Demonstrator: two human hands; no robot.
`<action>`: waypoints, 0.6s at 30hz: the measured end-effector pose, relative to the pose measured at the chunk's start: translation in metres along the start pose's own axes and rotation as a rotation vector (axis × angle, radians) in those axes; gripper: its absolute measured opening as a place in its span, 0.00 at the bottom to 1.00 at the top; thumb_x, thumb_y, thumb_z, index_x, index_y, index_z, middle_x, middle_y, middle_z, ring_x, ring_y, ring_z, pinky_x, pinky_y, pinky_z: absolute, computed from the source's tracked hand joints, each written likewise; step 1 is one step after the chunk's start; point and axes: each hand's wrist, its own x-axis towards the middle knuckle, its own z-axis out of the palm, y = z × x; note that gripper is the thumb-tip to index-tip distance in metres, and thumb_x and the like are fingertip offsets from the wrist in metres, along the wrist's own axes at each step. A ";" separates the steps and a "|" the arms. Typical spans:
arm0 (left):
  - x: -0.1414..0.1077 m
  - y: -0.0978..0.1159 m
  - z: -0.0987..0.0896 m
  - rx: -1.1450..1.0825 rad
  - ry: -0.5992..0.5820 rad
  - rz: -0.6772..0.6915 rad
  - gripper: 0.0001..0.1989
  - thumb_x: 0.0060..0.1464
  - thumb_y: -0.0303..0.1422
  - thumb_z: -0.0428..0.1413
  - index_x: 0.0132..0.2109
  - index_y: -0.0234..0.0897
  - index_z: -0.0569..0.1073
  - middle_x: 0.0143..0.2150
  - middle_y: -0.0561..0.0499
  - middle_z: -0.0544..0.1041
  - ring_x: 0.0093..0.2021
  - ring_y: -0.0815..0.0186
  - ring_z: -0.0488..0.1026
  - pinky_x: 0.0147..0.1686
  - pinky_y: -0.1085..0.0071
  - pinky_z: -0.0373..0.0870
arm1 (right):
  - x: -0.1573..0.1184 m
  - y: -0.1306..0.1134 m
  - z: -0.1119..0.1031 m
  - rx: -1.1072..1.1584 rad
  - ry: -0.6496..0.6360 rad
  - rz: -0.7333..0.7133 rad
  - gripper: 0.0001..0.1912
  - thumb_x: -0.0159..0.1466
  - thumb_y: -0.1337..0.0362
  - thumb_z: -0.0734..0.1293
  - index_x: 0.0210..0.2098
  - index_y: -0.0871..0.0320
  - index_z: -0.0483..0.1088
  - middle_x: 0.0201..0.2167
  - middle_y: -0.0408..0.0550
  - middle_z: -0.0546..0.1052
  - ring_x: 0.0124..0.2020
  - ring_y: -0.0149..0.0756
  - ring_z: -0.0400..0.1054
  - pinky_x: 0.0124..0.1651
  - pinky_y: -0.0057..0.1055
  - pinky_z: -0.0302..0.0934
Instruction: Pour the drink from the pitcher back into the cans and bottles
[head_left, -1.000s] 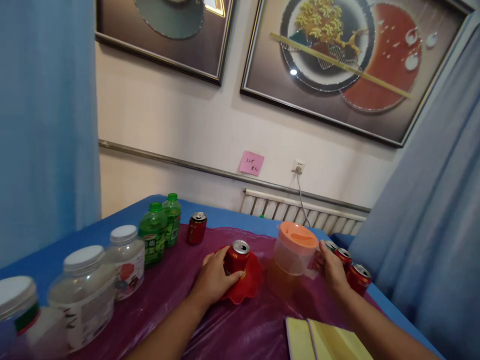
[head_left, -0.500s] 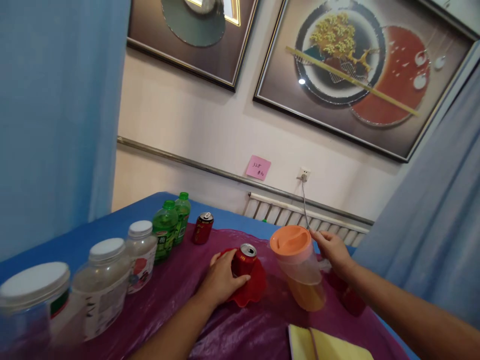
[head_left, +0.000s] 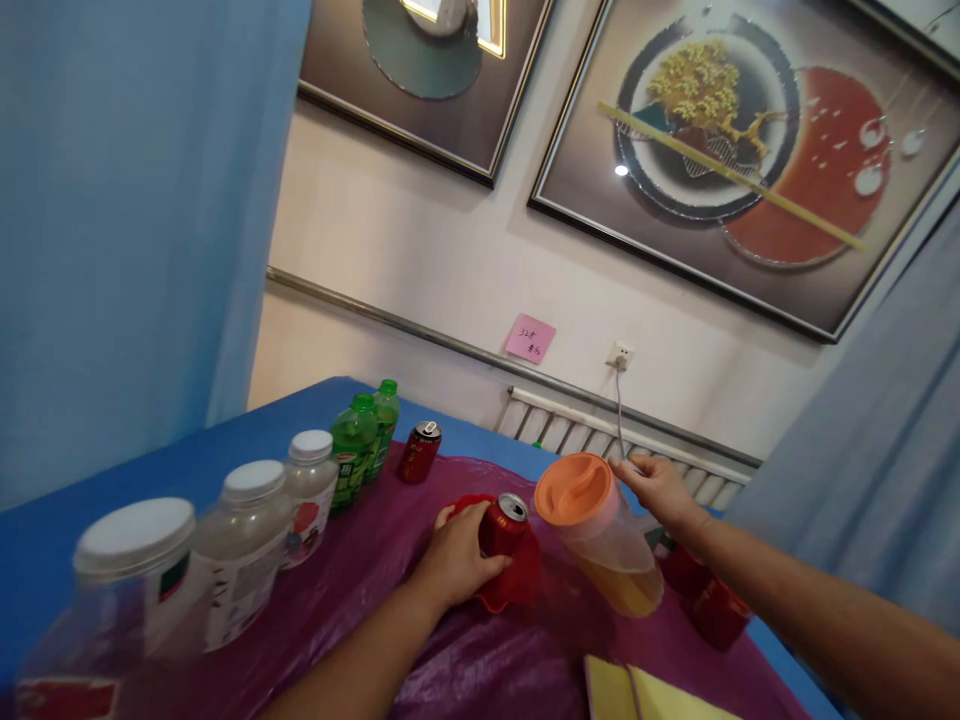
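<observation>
My left hand [head_left: 459, 553] is closed around the side of a red drink can [head_left: 504, 526] whose top is open. The can stands upright over a red scalloped dish [head_left: 529, 575], partly hidden by the can and my fingers. On the right, my right hand [head_left: 660, 490] grips the handle of a clear pitcher [head_left: 611, 545] with an orange lid [head_left: 574, 488]. The pitcher leans toward the can, its lid close to the can's top, and amber liquid lies in its lower part. No stream of liquid can be made out.
Along the left stand white-lidded clear jars [head_left: 251, 550], two green bottles [head_left: 354, 445] and another red can [head_left: 421, 452]. More red cans [head_left: 716, 605] sit under my right forearm. A yellow cloth-like item [head_left: 652, 692] lies at the front on the purple sheet [head_left: 465, 665].
The pitcher has tilted further toward the can, and its lid is now nearer the can's top. My left hand keeps its hold on the can. The whole view has shifted slightly.
</observation>
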 end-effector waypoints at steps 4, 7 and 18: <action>-0.001 0.000 -0.001 -0.005 -0.014 -0.014 0.34 0.40 0.38 0.68 0.57 0.41 0.70 0.59 0.43 0.76 0.61 0.49 0.70 0.66 0.51 0.48 | 0.004 -0.001 0.005 -0.030 0.007 -0.041 0.29 0.54 0.39 0.65 0.17 0.52 0.48 0.15 0.35 0.48 0.17 0.26 0.45 0.19 0.26 0.44; -0.002 0.001 -0.002 -0.003 -0.019 -0.008 0.33 0.40 0.38 0.67 0.56 0.41 0.71 0.59 0.42 0.76 0.60 0.49 0.70 0.65 0.50 0.48 | 0.007 0.001 0.007 -0.068 0.020 -0.090 0.30 0.55 0.40 0.65 0.16 0.52 0.47 0.16 0.35 0.47 0.18 0.26 0.44 0.20 0.27 0.42; -0.002 0.001 -0.002 -0.002 -0.048 -0.041 0.33 0.40 0.39 0.67 0.55 0.43 0.71 0.58 0.43 0.76 0.60 0.49 0.70 0.66 0.50 0.47 | 0.013 0.004 0.008 -0.077 -0.009 -0.136 0.31 0.56 0.39 0.66 0.16 0.52 0.46 0.16 0.36 0.47 0.19 0.26 0.42 0.20 0.28 0.39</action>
